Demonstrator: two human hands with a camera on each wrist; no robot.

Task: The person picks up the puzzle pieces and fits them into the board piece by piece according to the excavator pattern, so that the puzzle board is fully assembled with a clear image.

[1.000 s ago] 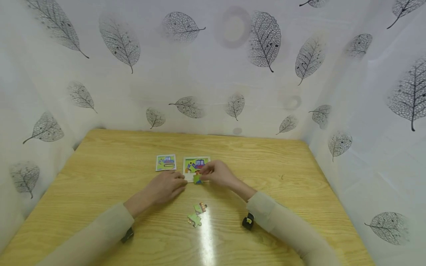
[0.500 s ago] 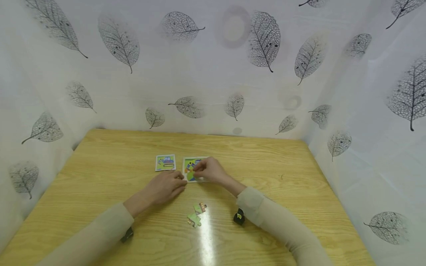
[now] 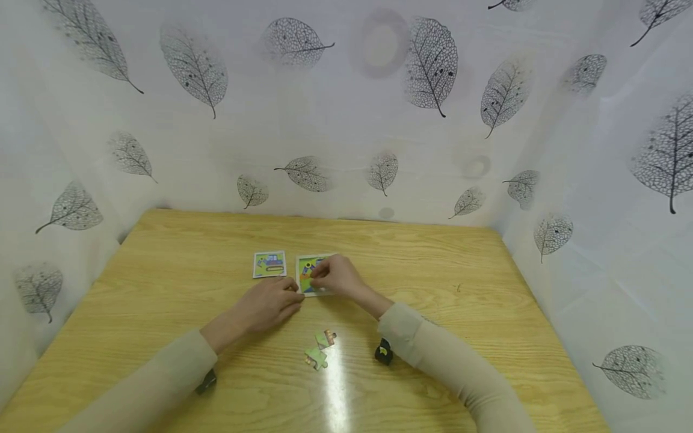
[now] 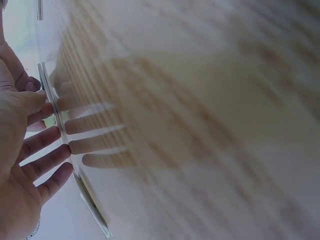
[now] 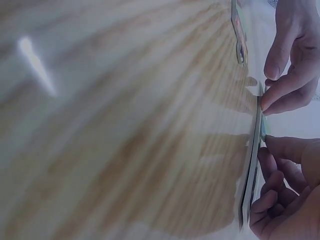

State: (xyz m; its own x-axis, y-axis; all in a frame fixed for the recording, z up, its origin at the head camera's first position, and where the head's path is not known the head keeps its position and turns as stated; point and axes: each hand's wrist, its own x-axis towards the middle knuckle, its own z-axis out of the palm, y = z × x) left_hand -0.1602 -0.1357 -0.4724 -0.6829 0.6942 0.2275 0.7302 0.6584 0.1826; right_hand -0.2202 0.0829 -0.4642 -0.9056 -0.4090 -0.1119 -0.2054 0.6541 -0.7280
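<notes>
We note right hand pinching green puzzle piece at board, left hand spread alongside, loose pieces toward table's near edge.

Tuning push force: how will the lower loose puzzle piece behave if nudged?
The puzzle piece lies flat, so it probably won't roll or tip. It looks small and thin, so likely light. Glare on the table suggests a smooth surface, so it may slide easily.
</notes>
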